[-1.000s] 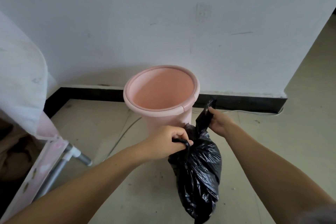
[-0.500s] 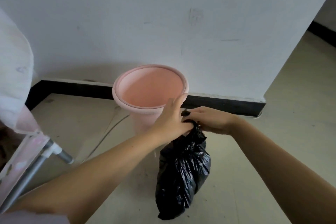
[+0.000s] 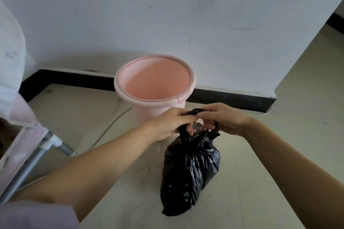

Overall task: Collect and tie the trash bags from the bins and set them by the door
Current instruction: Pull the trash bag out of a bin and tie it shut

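I had the black trash bag (image 3: 189, 169) hanging just in front of the empty pink bin (image 3: 154, 87), its bottom at or just above the floor (image 3: 260, 154), with my left hand (image 3: 170, 123) and right hand (image 3: 224, 119) both clenched on the two gathered ears of its mouth, thumbs nearly touching above the half-made knot. The thin film looked soft, crinkly and a little slick, and the sagging belly suggested only a light load, so I judged the twisted neck strips the right place to hold. Pulled too hard, they could stretch or tear.
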Tool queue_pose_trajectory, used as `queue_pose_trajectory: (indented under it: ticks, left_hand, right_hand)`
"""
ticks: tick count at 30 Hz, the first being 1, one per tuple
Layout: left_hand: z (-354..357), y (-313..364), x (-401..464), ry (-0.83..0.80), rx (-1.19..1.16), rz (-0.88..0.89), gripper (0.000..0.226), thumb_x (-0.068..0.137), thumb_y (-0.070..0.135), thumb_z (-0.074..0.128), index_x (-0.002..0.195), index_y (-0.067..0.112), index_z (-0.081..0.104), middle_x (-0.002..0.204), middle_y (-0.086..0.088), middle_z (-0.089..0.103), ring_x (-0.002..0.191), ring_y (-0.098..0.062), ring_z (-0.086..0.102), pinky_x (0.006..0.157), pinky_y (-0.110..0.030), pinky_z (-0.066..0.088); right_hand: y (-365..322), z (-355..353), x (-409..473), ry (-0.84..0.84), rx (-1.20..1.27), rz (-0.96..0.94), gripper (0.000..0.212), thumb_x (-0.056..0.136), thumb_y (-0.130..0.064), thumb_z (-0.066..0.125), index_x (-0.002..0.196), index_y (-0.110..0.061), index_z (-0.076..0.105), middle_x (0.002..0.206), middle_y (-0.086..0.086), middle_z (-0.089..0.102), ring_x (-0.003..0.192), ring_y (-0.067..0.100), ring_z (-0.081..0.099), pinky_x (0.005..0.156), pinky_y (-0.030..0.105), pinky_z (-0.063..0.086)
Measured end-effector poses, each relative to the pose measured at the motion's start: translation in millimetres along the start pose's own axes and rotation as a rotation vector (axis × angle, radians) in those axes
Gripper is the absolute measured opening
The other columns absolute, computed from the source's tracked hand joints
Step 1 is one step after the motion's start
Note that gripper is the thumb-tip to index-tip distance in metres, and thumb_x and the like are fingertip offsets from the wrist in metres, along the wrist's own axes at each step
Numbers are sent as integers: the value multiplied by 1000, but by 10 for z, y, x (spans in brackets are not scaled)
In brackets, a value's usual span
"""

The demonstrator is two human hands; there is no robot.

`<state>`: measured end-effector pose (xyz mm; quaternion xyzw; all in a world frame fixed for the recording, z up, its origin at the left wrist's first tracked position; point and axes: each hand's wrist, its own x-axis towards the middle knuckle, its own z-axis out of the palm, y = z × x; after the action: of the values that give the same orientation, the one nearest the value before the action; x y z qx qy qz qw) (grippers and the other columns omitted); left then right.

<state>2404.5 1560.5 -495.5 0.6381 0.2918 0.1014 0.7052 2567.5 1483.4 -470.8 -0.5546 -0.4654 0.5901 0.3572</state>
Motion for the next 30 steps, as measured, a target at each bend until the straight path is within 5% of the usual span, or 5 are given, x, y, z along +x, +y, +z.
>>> queue_pose_trajectory:
  ticks: [4,10,13,18,30]
  left_hand:
    - [-48,-159,118,14,50,-16,23,94,20,55,71,16,54,50,4,33,43,-8,31,59,-22,39]
    - [-88,-551,296,51,711,131,33,93,40,50,93,11,65,71,7,66,64,-1,60,64,-25,48]
    - [-36,-654,306,68,729,152,27,96,31,49,87,10,63,69,15,56,64,4,54,61,-8,38]
    - [81,-638,115,-9,851,21,42,96,34,48,57,25,35,53,9,40,50,-7,40,53,-25,24]
    - [194,1030,-892,-219,971,-99,31,100,34,37,75,15,36,59,8,35,64,-24,42,59,-33,27]
  right_hand:
    - [288,-64,52,213,-182,-19,20,96,-21,49,84,-9,58,51,-7,38,46,9,34,48,20,32]
    - [706,-7,167,264,-961,-163,21,97,-32,43,97,-16,56,79,-4,58,70,16,52,60,25,40]
    - [858,-10,207,263,-990,-127,24,99,-32,39,94,-15,56,81,-1,59,74,20,54,68,35,42]
    - [858,171,-13,189,-1056,25,31,100,-36,33,94,-12,52,82,3,58,77,26,56,68,35,40]
    - [-873,365,-953,-127,-1261,-41,30,101,-25,25,108,-8,48,103,9,58,93,29,57,64,32,30]
